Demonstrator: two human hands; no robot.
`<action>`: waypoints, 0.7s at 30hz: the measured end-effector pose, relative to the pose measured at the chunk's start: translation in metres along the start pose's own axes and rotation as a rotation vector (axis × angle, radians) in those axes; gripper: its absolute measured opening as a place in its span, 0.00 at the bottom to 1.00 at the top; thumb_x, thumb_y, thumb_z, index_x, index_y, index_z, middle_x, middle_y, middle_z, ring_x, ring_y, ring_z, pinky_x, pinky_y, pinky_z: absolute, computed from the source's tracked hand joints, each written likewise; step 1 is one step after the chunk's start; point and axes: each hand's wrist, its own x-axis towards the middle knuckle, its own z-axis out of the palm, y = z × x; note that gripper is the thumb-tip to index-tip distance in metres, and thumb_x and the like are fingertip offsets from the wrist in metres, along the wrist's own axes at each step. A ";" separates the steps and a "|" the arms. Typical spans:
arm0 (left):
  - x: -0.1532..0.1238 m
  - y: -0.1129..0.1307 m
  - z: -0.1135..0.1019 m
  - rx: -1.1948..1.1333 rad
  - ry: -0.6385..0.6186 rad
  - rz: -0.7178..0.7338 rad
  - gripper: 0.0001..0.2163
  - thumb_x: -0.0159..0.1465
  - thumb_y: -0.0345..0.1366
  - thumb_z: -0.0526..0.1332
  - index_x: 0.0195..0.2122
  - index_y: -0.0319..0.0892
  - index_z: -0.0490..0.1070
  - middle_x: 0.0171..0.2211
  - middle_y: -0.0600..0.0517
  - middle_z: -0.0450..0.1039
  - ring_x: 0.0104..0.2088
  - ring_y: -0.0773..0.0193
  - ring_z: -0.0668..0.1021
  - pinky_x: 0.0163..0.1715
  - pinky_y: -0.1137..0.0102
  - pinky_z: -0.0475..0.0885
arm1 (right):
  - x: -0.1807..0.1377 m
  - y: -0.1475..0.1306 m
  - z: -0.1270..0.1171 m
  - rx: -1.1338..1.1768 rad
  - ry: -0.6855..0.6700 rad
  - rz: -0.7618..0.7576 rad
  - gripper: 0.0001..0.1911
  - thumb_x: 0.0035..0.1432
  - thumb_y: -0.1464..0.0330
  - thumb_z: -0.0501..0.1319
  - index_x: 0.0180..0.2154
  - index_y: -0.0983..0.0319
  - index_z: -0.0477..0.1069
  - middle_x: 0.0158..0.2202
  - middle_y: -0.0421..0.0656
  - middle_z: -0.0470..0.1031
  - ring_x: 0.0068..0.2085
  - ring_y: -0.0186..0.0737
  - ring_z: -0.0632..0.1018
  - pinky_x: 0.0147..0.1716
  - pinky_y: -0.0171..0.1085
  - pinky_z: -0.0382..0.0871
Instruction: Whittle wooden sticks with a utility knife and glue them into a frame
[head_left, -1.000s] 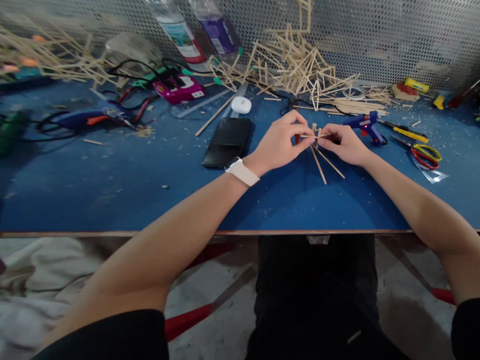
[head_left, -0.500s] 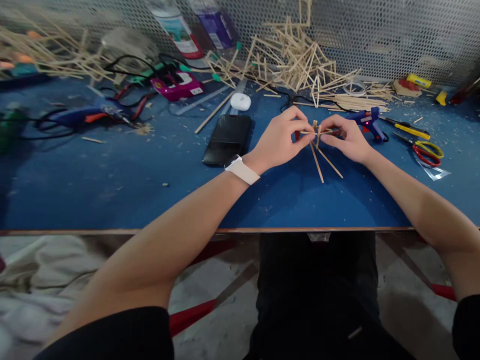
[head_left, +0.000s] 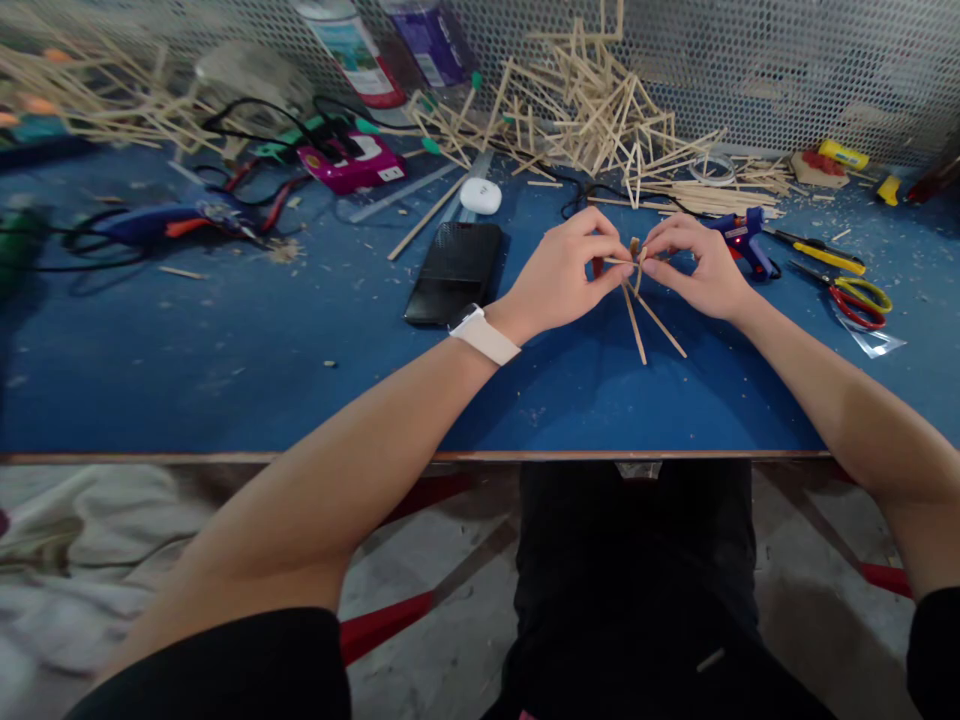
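Note:
Between my two hands is a small frame of thin wooden sticks [head_left: 634,322], with two of its sticks slanting down toward me over the blue table. My left hand [head_left: 574,262], a white-strapped watch [head_left: 484,336] at its wrist, pinches a stick of the frame between thumb and fingers. From the other side my right hand [head_left: 697,262] grips the frame's upper part with thumb and fingertips. The joints where the sticks meet are partly covered by my fingers. Just behind my right hand lies a blue glue gun [head_left: 745,240] with a small red light.
A black phone [head_left: 454,272] and a white earbud case [head_left: 481,196] lie left of my hands. To the right are a yellow cutter [head_left: 825,252] and scissors [head_left: 855,298]. A stick pile [head_left: 592,110] stands behind, near a pink power strip [head_left: 352,165].
My right hand's fingertips have shifted slightly on the frame, and the stick running under them shows less. The left hand keeps its pinch. The view has moved a little.

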 end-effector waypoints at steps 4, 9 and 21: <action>0.000 0.001 0.000 -0.020 -0.003 -0.006 0.09 0.84 0.42 0.69 0.51 0.45 0.89 0.55 0.42 0.85 0.47 0.50 0.88 0.56 0.47 0.89 | 0.001 -0.005 -0.003 -0.014 -0.010 0.048 0.36 0.70 0.26 0.72 0.44 0.51 0.88 0.47 0.49 0.87 0.55 0.59 0.84 0.61 0.59 0.82; 0.000 0.002 -0.001 -0.028 -0.012 -0.015 0.09 0.84 0.42 0.69 0.51 0.46 0.89 0.54 0.43 0.84 0.46 0.52 0.86 0.55 0.49 0.89 | 0.003 -0.005 -0.007 -0.015 -0.055 0.070 0.34 0.70 0.29 0.74 0.43 0.52 0.87 0.42 0.47 0.84 0.47 0.54 0.81 0.55 0.55 0.82; -0.002 0.004 0.000 -0.074 -0.023 -0.034 0.08 0.82 0.37 0.69 0.51 0.46 0.90 0.53 0.44 0.84 0.46 0.54 0.84 0.53 0.54 0.87 | 0.006 -0.004 -0.006 0.088 -0.131 0.162 0.34 0.70 0.31 0.77 0.41 0.55 0.87 0.36 0.43 0.84 0.36 0.44 0.77 0.36 0.44 0.72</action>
